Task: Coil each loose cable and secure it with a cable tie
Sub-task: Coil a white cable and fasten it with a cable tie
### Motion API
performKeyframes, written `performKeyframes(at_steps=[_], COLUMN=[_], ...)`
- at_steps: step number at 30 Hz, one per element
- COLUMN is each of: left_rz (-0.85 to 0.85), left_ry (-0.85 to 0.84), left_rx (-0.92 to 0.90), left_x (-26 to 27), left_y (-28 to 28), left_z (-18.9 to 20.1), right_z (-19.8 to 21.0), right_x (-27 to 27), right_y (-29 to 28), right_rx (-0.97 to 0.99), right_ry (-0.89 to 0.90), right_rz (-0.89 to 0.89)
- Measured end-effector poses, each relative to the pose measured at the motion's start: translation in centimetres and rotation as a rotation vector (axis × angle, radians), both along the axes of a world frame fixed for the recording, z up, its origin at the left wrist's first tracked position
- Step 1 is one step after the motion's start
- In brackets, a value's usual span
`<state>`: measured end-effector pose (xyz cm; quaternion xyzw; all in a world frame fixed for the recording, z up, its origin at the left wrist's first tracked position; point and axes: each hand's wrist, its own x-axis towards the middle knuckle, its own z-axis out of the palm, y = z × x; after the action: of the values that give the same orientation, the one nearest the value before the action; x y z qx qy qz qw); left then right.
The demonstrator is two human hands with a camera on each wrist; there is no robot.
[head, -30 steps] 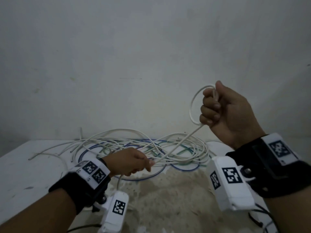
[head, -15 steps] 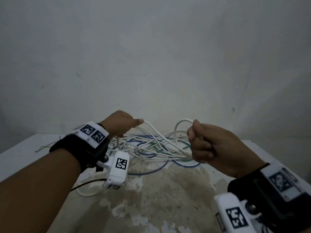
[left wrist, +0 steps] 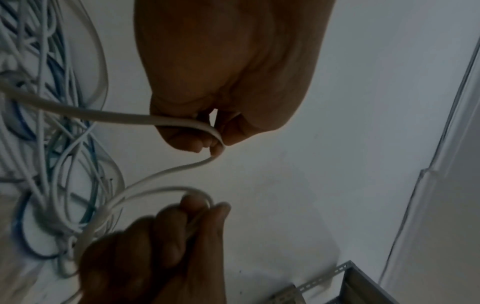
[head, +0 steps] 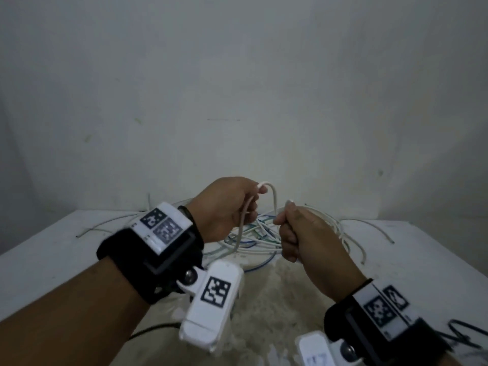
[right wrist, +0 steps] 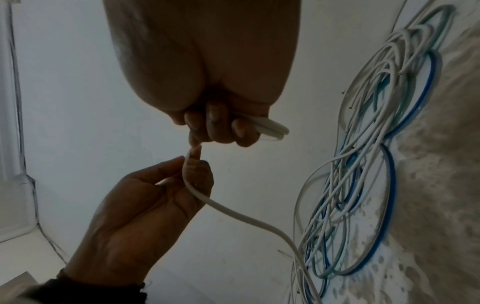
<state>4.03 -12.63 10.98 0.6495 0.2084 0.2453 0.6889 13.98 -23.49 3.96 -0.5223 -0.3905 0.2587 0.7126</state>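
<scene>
A tangle of loose white, blue and green cables (head: 253, 243) lies on the white table (head: 52, 249) against the wall. One white cable (head: 274, 202) rises out of it and arcs between my hands, which are held close together above the pile. My left hand (head: 253, 199) pinches this cable at the top of the arc, thumb against fingertips (left wrist: 217, 144). My right hand (head: 286, 228) is a fist around a small bundle of folded loops (right wrist: 272, 127) of the same cable. The cable's slack runs from my left hand (right wrist: 192, 170) down to the pile (right wrist: 376, 164).
The tabletop has a worn, peeling patch (head: 264, 299) in front of the pile. Stray cable ends (head: 369, 228) reach toward the right side. Thin black strands (head: 464, 336), perhaps cable ties, lie at the near right. A black cord (head: 153, 328) trails at the near left.
My right hand has come down from its raised position with the loops in it. My left hand has risen off the table along the cable, and the two hands now meet above the pile.
</scene>
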Motion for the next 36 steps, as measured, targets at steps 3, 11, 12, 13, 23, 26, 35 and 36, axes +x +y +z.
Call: performKeyframes(at_steps=[3, 11, 12, 13, 23, 26, 35, 36], left_rz=[-0.023, -0.044, -0.024, -0.011, -0.131, -0.298, -0.085, -0.106], left_ry=[-0.007, -0.051, -0.063, -0.081, -0.009, 0.295, -0.189, -0.224], left_rx=[0.072, 0.410, 0.450, 0.461, 0.792, 0.839, 0.305, 0.276], left_x=[-0.2, -0.5, -0.4, -0.3, -0.1, 0.2, 1.4, 1.4], left_y=[-1.7, -4.4, -4.4, -4.5, -3.5, -1.9, -1.5, -1.7], left_z=[-1.0, -4.3, -4.8, -5.2, -11.5, -13.6, -5.8, -5.3], right_z=[-0.3, -0.4, -0.3, -0.2, 2.7, 4.2, 4.4, 4.3], right_x=[-0.3, 0.5, 0.7, 0.9, 3.1, 3.9, 1.1, 0.8], right_y=[0.4, 0.3, 0.3, 0.2, -1.4, -2.5, -2.8, -2.7], right_rx=[-0.005, -0.076, -0.085, -0.094, 0.135, 0.226, -0.079, -0.090], right_ry=[0.040, 0.049, 0.012, -0.021, 0.317, 0.423, 0.386, 0.370], right_rz=[-0.012, -0.089, -0.102, -0.113, -0.025, 0.057, 0.434, 0.443])
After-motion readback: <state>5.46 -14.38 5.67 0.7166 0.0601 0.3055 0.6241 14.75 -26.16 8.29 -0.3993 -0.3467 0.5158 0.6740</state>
